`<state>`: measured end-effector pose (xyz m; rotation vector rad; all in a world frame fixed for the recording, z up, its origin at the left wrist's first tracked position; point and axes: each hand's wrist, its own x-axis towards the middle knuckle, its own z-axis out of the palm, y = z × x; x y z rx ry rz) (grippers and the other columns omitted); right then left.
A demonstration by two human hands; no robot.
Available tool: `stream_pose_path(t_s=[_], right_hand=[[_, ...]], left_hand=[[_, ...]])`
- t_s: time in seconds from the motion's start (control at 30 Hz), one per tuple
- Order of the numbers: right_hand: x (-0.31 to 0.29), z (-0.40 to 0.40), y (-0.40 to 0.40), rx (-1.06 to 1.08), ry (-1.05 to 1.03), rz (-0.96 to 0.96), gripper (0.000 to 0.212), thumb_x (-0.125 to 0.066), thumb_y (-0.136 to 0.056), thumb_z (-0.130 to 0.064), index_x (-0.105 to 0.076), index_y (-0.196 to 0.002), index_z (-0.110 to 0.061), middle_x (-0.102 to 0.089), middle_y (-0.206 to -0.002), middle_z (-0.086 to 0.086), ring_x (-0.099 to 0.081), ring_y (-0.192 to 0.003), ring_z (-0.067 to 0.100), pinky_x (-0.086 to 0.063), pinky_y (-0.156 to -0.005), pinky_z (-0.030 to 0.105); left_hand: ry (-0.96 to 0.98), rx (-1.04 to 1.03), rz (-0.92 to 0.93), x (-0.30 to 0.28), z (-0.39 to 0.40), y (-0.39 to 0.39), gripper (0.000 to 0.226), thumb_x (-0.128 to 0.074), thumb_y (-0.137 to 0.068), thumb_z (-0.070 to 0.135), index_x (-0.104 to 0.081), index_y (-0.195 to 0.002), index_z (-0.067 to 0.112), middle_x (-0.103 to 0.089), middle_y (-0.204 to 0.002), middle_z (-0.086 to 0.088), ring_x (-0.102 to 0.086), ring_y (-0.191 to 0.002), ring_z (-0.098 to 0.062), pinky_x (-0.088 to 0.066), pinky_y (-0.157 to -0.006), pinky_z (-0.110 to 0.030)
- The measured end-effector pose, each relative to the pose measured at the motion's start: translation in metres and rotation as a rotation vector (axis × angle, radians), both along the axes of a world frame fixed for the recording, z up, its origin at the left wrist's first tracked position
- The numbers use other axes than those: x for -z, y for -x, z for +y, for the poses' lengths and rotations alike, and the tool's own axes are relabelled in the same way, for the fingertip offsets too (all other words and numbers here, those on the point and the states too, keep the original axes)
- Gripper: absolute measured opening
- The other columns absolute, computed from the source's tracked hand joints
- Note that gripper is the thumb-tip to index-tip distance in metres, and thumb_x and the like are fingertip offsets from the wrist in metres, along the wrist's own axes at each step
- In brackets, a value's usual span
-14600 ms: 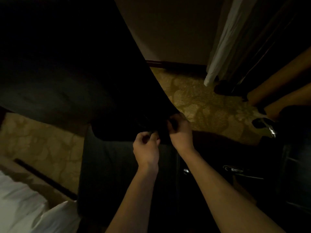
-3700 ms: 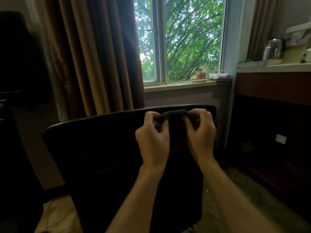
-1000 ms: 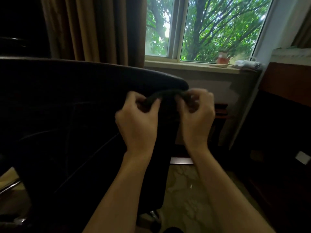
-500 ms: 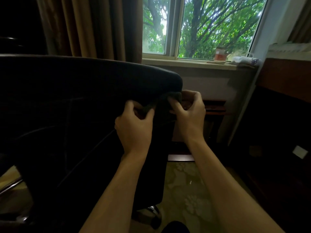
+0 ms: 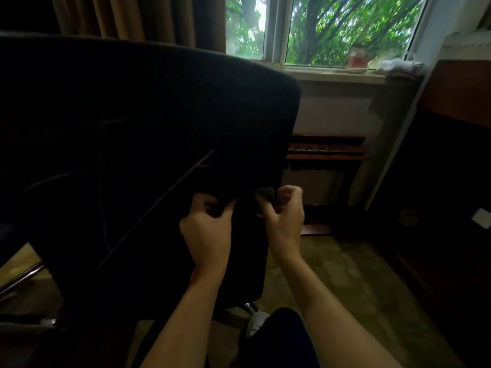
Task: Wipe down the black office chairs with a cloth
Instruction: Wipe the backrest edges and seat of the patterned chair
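Note:
The back of a black office chair (image 5: pixel 119 134) fills the left and middle of the view, seen from behind. A dark cloth (image 5: pixel 249 235) hangs down against its right edge, hard to tell from the chair. My left hand (image 5: pixel 210 232) grips the cloth's upper edge with curled fingers. My right hand (image 5: pixel 285 219) pinches the same edge a little to the right, at the chair's right side, about halfway down the backrest.
A window (image 5: pixel 332 30) with a sill holding a small red jar (image 5: pixel 358 55) is straight ahead. Brown curtains (image 5: pixel 138 19) hang at the left. A dark wooden cabinet (image 5: pixel 457 160) stands at the right. Patterned carpet (image 5: pixel 345 282) lies below. Chrome chair legs (image 5: pixel 21 280) show at lower left.
Both hands have slid the cloth down the chair's right edge from near the top corner to about mid-height. The view has moved closer to the chair.

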<state>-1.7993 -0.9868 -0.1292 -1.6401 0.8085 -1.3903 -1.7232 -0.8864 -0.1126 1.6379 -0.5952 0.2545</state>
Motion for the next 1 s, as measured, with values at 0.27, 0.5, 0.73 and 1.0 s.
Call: stream_pose_path(t_s=[0.27, 0.5, 0.73, 1.0], right_hand=[[0.067, 0.007, -0.006, 0.053, 0.014, 0.197, 0.021, -0.064, -0.087, -0.006, -0.051, -0.081, -0.021, -0.057, -0.083, 0.001, -0.057, -0.074, 0.013, -0.051, -0.064, 0.039], [-0.015, -0.025, 0.006, 0.128, 0.17, -0.029, 0.012, -0.064, -0.09, -0.015, -0.053, -0.086, -0.018, -0.052, -0.094, 0.004, -0.056, -0.074, 0.006, -0.051, -0.067, 0.022], [0.039, -0.062, 0.021, 0.003, -0.068, -0.032, 0.008, -0.061, -0.094, -0.022, -0.059, -0.096, -0.015, -0.061, -0.098, 0.016, -0.067, -0.081, 0.017, -0.059, -0.065, 0.033], [0.138, -0.063, 0.021, -0.03, -0.242, 0.121, 0.008, -0.061, -0.09, -0.028, -0.06, -0.096, -0.022, -0.061, -0.101, 0.004, -0.065, -0.088, 0.016, -0.058, -0.073, 0.046]], left_hand=[[-0.108, -0.005, 0.131, 0.057, 0.0, 0.001, 0.026, -0.081, -0.078, 0.027, -0.065, -0.089, 0.01, -0.055, -0.07, 0.015, -0.061, -0.067, -0.005, -0.04, -0.055, -0.001], [0.071, 0.022, -0.018, -0.014, -0.029, 0.016, 0.018, -0.077, -0.081, 0.03, -0.062, -0.086, 0.022, -0.055, -0.069, 0.022, -0.054, -0.062, 0.012, -0.039, -0.058, -0.001], [-0.098, 0.136, -0.045, 0.04, -0.054, 0.026, 0.014, -0.073, -0.086, 0.022, -0.064, -0.088, 0.012, -0.07, -0.076, 0.003, -0.062, -0.067, -0.001, -0.043, -0.055, -0.003], [-0.154, 0.163, 0.165, 0.134, -0.051, 0.032, 0.01, -0.068, -0.09, 0.012, -0.059, -0.093, 0.015, -0.067, -0.079, 0.005, -0.068, -0.079, -0.008, -0.048, -0.063, -0.006]])
